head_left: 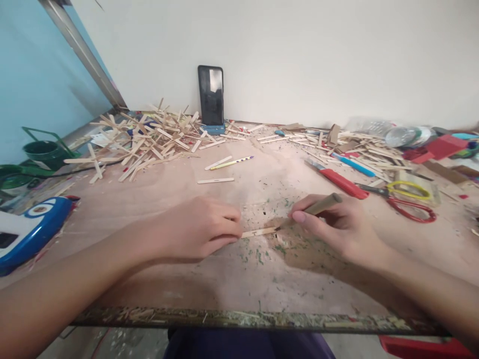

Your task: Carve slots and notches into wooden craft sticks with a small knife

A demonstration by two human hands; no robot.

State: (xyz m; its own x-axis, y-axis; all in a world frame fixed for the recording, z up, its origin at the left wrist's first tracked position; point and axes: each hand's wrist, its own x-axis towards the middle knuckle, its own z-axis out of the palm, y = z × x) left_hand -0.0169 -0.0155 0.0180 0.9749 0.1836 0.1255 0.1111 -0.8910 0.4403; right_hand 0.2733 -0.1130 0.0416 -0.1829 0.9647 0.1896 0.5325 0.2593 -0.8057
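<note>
Forearms cross the table's [239,316] worn front edge. Craft stick [258,232] lies flat on it between the hands. Left hand [204,227] curled, fingertips pinning the stick's left end. Right hand [337,224] closed round a brown-handled tool [322,204], tip touching the stick's right end. Green bucket [45,152] far left; contents hidden.

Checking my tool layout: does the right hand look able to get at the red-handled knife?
Probably yes: the red-handled knife lies just beyond the right hand with nothing between, though that hand holds a brown tool.
</note>
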